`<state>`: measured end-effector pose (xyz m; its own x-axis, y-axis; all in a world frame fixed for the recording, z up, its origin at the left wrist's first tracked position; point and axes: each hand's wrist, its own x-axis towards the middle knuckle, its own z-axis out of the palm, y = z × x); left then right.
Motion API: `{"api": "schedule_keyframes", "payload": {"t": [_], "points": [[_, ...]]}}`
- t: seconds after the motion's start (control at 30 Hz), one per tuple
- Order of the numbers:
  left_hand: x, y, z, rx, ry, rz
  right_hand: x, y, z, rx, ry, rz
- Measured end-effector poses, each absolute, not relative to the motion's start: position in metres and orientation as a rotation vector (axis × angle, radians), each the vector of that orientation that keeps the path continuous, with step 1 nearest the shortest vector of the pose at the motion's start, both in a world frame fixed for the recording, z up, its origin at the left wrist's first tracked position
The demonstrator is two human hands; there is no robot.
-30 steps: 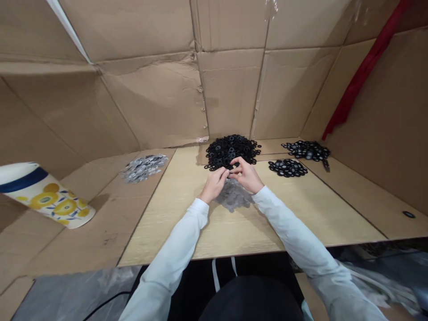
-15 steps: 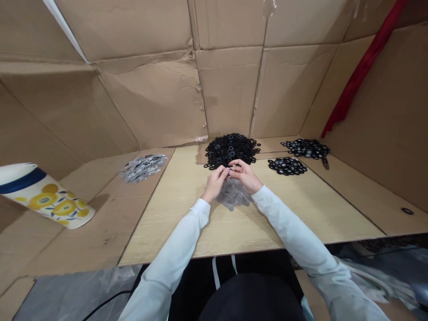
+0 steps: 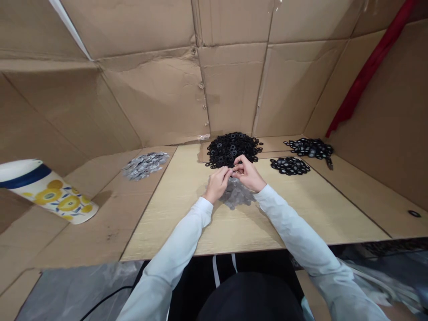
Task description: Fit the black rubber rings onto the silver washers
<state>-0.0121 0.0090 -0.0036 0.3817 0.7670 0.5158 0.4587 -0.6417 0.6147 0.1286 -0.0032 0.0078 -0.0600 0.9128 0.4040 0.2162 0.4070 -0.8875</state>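
Although its near edge is partly masked, a heap of black rings [image 3: 232, 148] stands farthest back; before it lies a partly covered pile of translucent pieces [image 3: 236, 196]. Above this, the left hand [image 3: 217, 183] and right hand [image 3: 248, 175] pinch a small item [image 3: 233, 172], barely discernible, between them.

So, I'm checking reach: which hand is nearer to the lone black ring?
Right. The right hand is well to the left of the black ring; the left hand is farther left, beyond the right hand.
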Motion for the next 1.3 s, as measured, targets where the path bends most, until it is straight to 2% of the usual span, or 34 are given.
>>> {"api": "schedule_keyframes", "payload": {"t": [0.1, 0.33, 0.47, 0.63, 0.8, 1.1, 1.3], "points": [[-0.012, 0.011, -0.003, 2.294, 1.044, 1.085, 0.129, -0.004, 0.008, -1.059, -1.616, 0.655], [-0.007, 0.007, -0.007, 2.023, 0.992, 1.233, 0.129, 0.003, 0.010, -0.880, -1.256, 1.050], [-0.006, 0.009, -0.008, 1.911, 1.014, 1.253, 0.127, 0.003, 0.009, -0.909, -1.254, 1.057], [-0.008, 0.006, -0.003, 2.094, 1.028, 1.258, 0.123, 0.001, 0.008, -0.891, -1.288, 1.079], [-0.010, 0.003, -0.002, 2.236, 1.053, 1.346, 0.123, 0.000, 0.007, -0.894, -1.343, 0.976], [-0.012, 0.008, -0.001, 2.313, 1.021, 1.220, 0.126, -0.007, 0.008, -1.048, -1.644, 0.648], [-0.007, 0.007, -0.001, 2.038, 1.044, 1.243, 0.128, -0.003, 0.011, -0.894, -1.384, 0.931]]}}
